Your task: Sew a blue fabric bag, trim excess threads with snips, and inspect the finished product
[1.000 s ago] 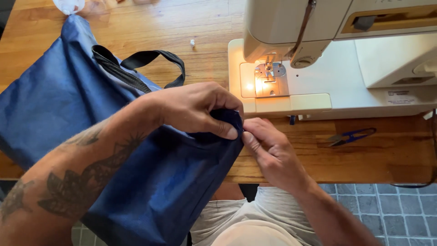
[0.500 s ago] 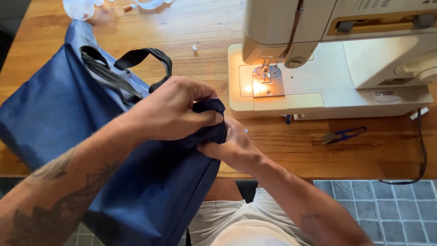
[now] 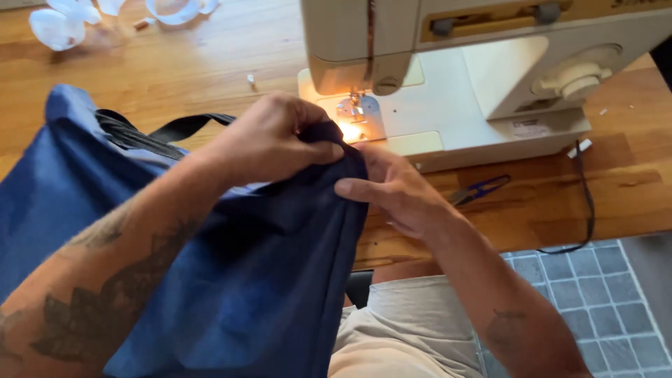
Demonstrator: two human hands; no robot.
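A dark blue fabric bag (image 3: 259, 280) with black webbing straps (image 3: 175, 128) hangs from the wooden table (image 3: 175, 70) over my lap. My left hand (image 3: 269, 136) grips the bag's upper corner from above, fingers closed on the cloth. My right hand (image 3: 395, 192) pinches the same corner from the right side, its thumb on the fabric edge. Both hands hold the corner just in front of the cream sewing machine (image 3: 490, 77), whose lit needle area (image 3: 353, 119) is right behind them.
Blue-handled thread snips (image 3: 483, 189) lie on the table right of my right hand. A black cable (image 3: 584, 203) runs off the table edge. Clear plastic pieces (image 3: 56, 24) sit at the far left. Grey floor tiles (image 3: 588, 280) show below.
Both hands have carried the bag's corner up and toward the machine's needle area. The view has shifted closer to the machine.
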